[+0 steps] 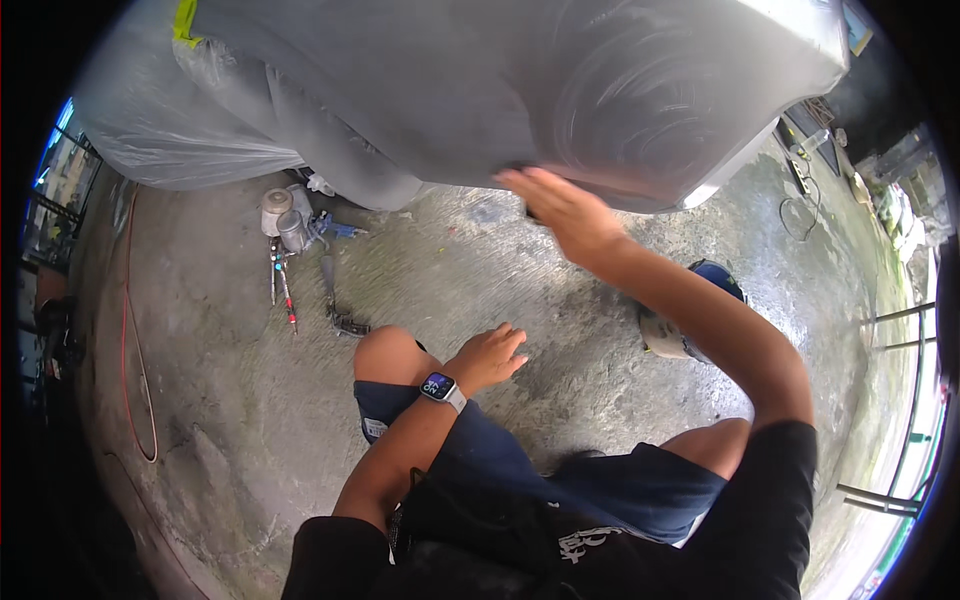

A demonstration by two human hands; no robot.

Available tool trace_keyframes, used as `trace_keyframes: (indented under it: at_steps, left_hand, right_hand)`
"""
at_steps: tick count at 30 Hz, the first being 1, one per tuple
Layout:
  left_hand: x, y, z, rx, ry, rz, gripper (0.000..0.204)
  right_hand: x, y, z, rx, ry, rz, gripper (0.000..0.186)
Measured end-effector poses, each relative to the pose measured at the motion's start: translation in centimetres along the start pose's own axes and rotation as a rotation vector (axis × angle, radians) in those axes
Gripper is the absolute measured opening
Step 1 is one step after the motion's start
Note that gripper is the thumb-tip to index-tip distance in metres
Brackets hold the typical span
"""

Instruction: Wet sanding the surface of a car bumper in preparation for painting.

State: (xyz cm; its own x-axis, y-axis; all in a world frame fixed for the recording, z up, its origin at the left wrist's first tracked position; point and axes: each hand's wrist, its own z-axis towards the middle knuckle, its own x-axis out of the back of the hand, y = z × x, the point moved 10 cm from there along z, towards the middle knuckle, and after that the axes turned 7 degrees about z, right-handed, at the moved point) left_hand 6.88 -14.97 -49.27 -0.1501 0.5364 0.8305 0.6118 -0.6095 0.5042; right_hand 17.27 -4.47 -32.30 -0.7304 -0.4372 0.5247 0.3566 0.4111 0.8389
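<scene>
- The right hand (562, 208) reaches up to the lower edge of a large grey car body panel (520, 90), its fingers stretched flat along the sanded surface; something small and dark shows beneath the palm, but what it is cannot be told.
- The panel fills the top of the view, dull grey with swirl marks, and clear plastic sheeting (190, 120) covers the part at its left.
- The left hand (488, 357) rests on the left knee (388, 355), fingers loosely spread and holding nothing; a smartwatch (440, 387) sits on that wrist.
- The person crouches on a rough concrete floor (220, 380) in dark shorts.
- On the floor to the left lie a spray gun (290, 225), a few hand tools (283, 285) and a red hose (130, 330).
- A blue and white helmet-like object (680, 330) lies behind the right forearm.
</scene>
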Motion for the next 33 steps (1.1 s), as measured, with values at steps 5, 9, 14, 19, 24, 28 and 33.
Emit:
trace_keyframes:
  at_steps: [5,9,14,19,24,28,33]
  left_hand:
    - [0.7,1.0,0.6,-0.032,0.071,-0.028,0.034]
    - [2.0,-0.2,-0.4,0.022,0.161,-0.091,0.034]
    - [2.3,-2.3,-1.5,0.054,0.139,-0.102,0.035]
    - [2.5,-1.5,-0.6,-0.009,0.125,-0.081,0.034]
    - [6.0,1.9,0.0,-0.133,0.270,-0.204,0.028]
    - [16.0,4.9,-1.6,-0.124,0.635,-0.349,0.012]
    - [36.5,18.4,-3.4,-0.452,1.157,0.119,0.013]
  right_hand:
    - [2.3,-3.0,9.1,0.136,-0.062,-0.088,0.061]
    - [-0.6,-1.8,1.8,0.280,-0.116,-0.180,0.060]
    - [-6.8,1.6,-11.8,0.268,-0.286,-0.232,0.065]
    - [-6.2,-0.9,-5.3,0.119,-0.273,0.146,0.067]
    - [-1.3,-1.3,0.0,-0.092,0.160,0.278,0.059]
    - [-3.9,0.1,-12.5,-0.268,0.200,0.610,0.057]
    - [-13.2,0.7,-32.8,-1.108,0.305,1.205,0.057]
